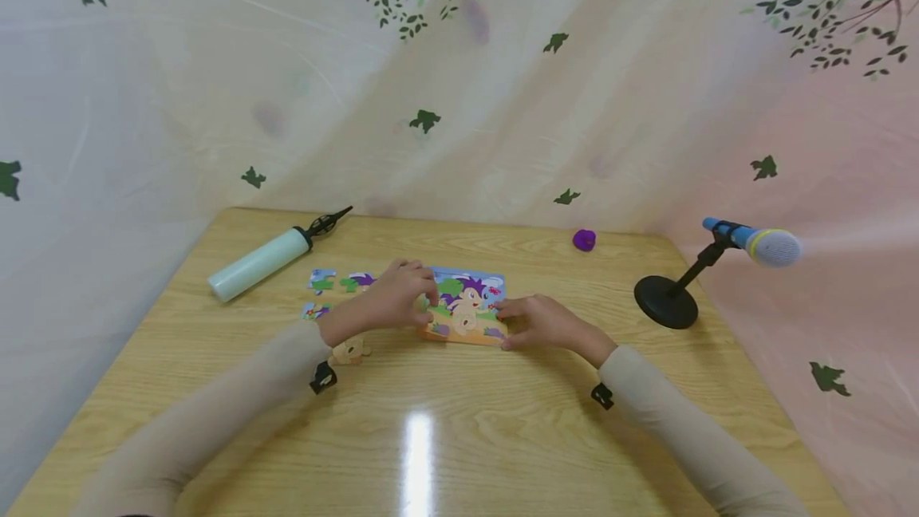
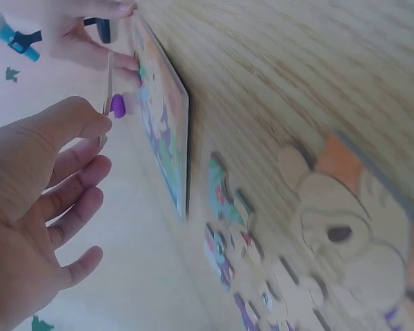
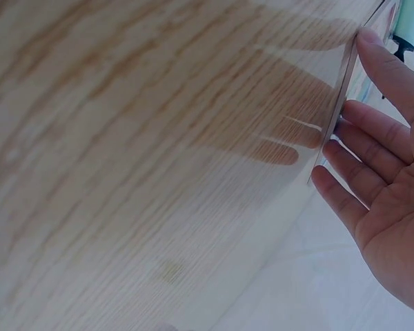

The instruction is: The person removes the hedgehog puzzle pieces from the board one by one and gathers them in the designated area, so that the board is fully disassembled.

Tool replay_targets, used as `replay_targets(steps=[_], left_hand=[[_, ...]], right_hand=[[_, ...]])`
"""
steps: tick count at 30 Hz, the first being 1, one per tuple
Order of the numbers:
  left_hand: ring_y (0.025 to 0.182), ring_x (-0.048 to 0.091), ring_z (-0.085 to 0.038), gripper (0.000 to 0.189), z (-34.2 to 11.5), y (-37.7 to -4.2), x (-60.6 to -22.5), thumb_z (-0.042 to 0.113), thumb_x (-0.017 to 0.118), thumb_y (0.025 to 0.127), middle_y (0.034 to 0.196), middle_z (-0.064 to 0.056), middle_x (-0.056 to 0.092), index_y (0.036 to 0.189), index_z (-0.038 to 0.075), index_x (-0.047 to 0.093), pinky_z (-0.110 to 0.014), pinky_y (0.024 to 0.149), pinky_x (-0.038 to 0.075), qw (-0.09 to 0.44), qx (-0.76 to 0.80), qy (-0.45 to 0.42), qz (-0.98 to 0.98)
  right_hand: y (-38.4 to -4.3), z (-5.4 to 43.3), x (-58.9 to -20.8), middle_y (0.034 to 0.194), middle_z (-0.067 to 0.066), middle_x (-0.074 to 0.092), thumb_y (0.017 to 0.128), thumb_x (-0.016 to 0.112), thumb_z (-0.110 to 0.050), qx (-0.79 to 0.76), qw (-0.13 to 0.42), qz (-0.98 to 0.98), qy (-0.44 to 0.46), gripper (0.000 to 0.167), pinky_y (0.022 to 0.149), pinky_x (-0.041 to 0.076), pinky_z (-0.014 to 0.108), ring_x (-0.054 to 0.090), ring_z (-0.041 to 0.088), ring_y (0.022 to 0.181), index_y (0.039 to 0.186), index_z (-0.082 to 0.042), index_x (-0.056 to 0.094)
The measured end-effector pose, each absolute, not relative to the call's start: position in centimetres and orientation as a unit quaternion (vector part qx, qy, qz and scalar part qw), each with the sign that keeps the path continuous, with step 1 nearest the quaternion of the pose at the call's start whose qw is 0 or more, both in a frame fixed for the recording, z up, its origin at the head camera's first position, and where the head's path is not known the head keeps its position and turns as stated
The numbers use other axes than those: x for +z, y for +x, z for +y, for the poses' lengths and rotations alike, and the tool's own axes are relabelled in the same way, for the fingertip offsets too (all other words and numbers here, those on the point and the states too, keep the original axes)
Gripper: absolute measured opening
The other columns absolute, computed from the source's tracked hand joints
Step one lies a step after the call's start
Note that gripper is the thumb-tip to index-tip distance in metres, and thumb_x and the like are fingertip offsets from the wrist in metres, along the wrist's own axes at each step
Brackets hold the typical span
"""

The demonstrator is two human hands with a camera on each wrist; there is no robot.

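In the left wrist view my left hand (image 2: 41, 165) pinches a thin puzzle piece (image 2: 108, 86) between thumb and index finger, seen nearly edge-on. In the head view this left hand (image 1: 395, 294) is over the left side of a picture puzzle board (image 1: 467, 317) with a purple-haired cartoon animal, and hides the piece. My right hand (image 1: 542, 321) touches the board's right edge, fingers extended. From the right wrist, thumb and fingertips of that hand (image 3: 393, 158) rest along the board's edge (image 3: 345, 86). Several loose puzzle pieces (image 1: 349, 351) lie left of the board, partly behind my left arm.
A pale green hand pump (image 1: 262, 264) lies at the back left of the wooden table (image 1: 488, 437). A small purple object (image 1: 585, 240) sits near the back edge. On the right stands a blue microphone (image 1: 754, 242) on a black stand (image 1: 666, 301). Printed cloth hangs behind.
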State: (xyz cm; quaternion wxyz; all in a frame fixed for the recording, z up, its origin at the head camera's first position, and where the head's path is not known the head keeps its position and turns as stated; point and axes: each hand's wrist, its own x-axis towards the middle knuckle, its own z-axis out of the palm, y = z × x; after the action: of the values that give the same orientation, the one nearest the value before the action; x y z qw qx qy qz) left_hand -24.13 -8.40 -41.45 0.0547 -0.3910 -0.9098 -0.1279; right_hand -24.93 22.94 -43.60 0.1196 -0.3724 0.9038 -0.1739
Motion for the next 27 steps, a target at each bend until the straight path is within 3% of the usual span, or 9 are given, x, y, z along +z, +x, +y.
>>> replay_targets(steps=[13, 22, 27], left_hand=[[0.1, 0.056, -0.024, 0.012, -12.0, -22.5, -41.4, 0.022, 0.082, 0.081, 0.1, 0.001, 0.066, 0.087, 0.016, 0.073, -0.064, 0.102, 0.043, 0.047, -0.13, -0.372, -0.918], [0.096, 0.054, -0.022, 0.012, -13.8, -21.9, -42.8, 0.024, 0.082, 0.08, 0.094, 0.003, 0.063, 0.086, 0.018, 0.073, -0.058, 0.1, 0.043, 0.021, -0.118, -0.357, -0.926], [0.107, 0.058, -0.028, 0.013, -14.4, -21.4, -43.0, 0.024, 0.083, 0.078, 0.098, 0.002, 0.065, 0.084, 0.018, 0.073, -0.059, 0.103, 0.043, 0.011, -0.113, -0.349, -0.93]], right_hand=[[-24.8, 22.9, -43.7, 0.146, 0.015, 0.058, 0.088, 0.079, -0.034, -0.177, 0.125, 0.906, -0.363, 0.054, 0.112, 0.043, 0.053, 0.056, 0.037, 0.135, 0.13, -0.002, 0.068], [-24.8, 23.0, -43.7, 0.146, 0.015, 0.058, 0.089, 0.079, -0.035, -0.176, 0.127, 0.907, -0.361, 0.054, 0.112, 0.043, 0.053, 0.055, 0.037, 0.135, 0.131, -0.003, 0.068], [-24.7, 22.9, -43.5, 0.146, 0.015, 0.058, 0.089, 0.079, -0.035, -0.179, 0.128, 0.906, -0.361, 0.054, 0.112, 0.043, 0.053, 0.055, 0.038, 0.135, 0.131, -0.002, 0.068]])
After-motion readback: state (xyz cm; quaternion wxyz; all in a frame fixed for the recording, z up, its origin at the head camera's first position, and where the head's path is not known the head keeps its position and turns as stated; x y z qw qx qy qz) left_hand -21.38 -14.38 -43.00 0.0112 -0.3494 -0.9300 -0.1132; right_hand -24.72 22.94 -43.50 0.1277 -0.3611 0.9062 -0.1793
